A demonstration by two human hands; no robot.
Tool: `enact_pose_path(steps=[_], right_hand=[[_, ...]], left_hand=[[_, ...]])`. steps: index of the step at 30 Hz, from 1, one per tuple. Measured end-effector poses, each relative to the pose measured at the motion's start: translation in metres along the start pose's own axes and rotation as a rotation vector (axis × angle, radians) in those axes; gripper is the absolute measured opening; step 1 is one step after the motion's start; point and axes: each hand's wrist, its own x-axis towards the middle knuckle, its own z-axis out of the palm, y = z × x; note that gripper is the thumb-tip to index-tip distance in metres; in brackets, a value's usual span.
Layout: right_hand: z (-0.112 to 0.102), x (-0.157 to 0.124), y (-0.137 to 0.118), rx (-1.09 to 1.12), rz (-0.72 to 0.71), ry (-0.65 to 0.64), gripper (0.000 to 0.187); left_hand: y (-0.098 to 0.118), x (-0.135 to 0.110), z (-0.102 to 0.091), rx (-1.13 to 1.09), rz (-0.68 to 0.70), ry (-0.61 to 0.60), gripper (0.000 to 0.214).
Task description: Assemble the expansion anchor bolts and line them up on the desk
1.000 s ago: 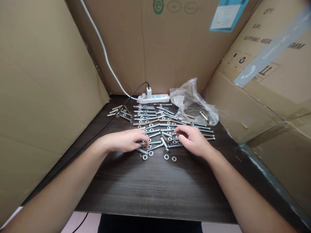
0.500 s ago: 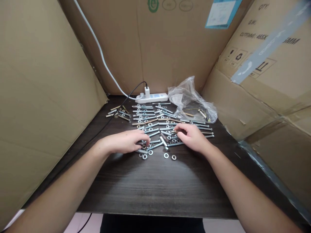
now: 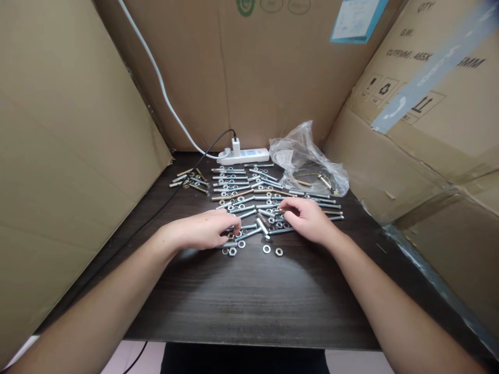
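My left hand [image 3: 212, 228] rests low over the left side of the laid-out hardware, palm down. Its index finger bends over a bolt while the thumb lies apart from it beside a lower bolt [image 3: 230, 244]; a nut [image 3: 231, 236] shows between them. My right hand [image 3: 306, 217] is closed at the right side, thumb and fingertips together at a small metal piece I cannot make out. Between the hands lie a thick silver sleeve-like piece [image 3: 262, 226] and a slanting bolt [image 3: 248, 235]. Nearer me are loose washers [image 3: 266, 249] and nuts [image 3: 279, 252].
Rows of bolts, nuts and washers [image 3: 231, 184] extend behind the hands. A separate small heap [image 3: 191, 182] lies left. Behind stand a white power strip [image 3: 249, 156] with cables and a clear plastic bag [image 3: 307, 161]. Cardboard walls [image 3: 273, 83] enclose the dark table [image 3: 249, 296].
My left thumb has shifted slightly onto the near bolt, and the left fingers have moved a little. My right hand stays almost in place.
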Motion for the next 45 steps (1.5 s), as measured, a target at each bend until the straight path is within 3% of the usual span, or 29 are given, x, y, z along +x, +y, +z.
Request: enact_pose_path(steps=[6,16,26,32,36,45], right_hand=[[0.0,0.0,0.0,0.0,-0.01,0.0,0.015],[0.001,0.0,0.0,-0.013,-0.012,-0.007,0.014],[-0.003,-0.001,0.0,-0.012,0.004,0.034,0.015],[-0.014,0.001,0.006,-0.011,-0.003,0.175,0.016],[-0.015,0.001,0.007,0.018,-0.017,0.203,0.016],[-0.016,-0.001,0.003,0.124,0.047,0.358,0.023]], left_hand=[[0.005,0.001,0.0,0.018,-0.061,-0.004,0.018],[0.001,0.007,-0.002,-0.065,-0.072,0.154,0.017],[-0.007,0.016,0.004,0.045,-0.031,0.42,0.012],[-0.003,0.016,0.004,0.067,-0.042,0.409,0.009],[-0.001,0.016,0.004,0.048,-0.047,0.389,0.007],[-0.002,0.016,0.002,-0.009,-0.062,0.403,0.021]])
